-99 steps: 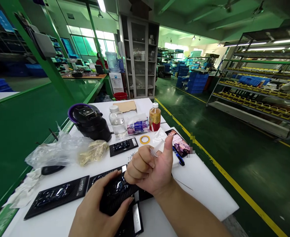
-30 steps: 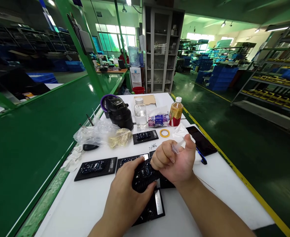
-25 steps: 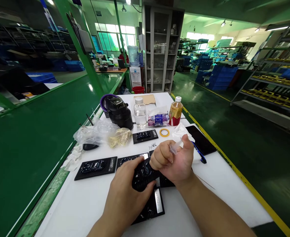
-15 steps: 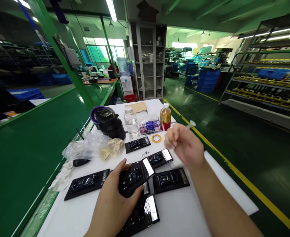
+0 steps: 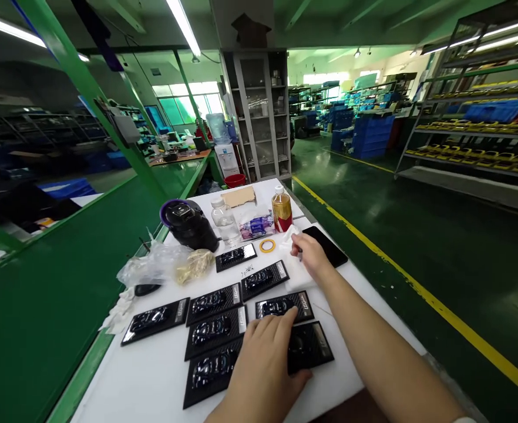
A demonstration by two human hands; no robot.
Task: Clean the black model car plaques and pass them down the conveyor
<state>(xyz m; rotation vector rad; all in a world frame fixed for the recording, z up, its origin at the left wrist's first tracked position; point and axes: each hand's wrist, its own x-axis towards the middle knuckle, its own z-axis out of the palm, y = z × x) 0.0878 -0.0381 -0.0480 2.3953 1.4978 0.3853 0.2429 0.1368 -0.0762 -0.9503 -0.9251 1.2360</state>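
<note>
My left hand (image 5: 265, 361) spans a black plaque with a model car (image 5: 316, 346) at the right front of the white table, thumb along its near edge and fingers over its far edge. The plaque appears to rest on the tabletop. My right hand (image 5: 314, 254) is closed beside a crumpled white tissue (image 5: 289, 236); whatever its fingertips pinch is hidden. Similar plaques lie around my left hand, among them a front plaque (image 5: 212, 370), a middle plaque (image 5: 217, 332) and a left plaque (image 5: 155, 322).
A yellow tape roll (image 5: 267, 246), a drink bottle (image 5: 282, 210), a clear jar (image 5: 226, 222) and a black welding-mask-like object (image 5: 189, 224) stand or lie farther back. Plastic bags (image 5: 153, 262) are at left. A dark flat tablet-like thing (image 5: 329, 247) lies near the right edge.
My left hand has moved right and down with the plaque, from above the others to the tabletop. My right hand has dropped to the tissue; the small clear item by it no longer shows.
</note>
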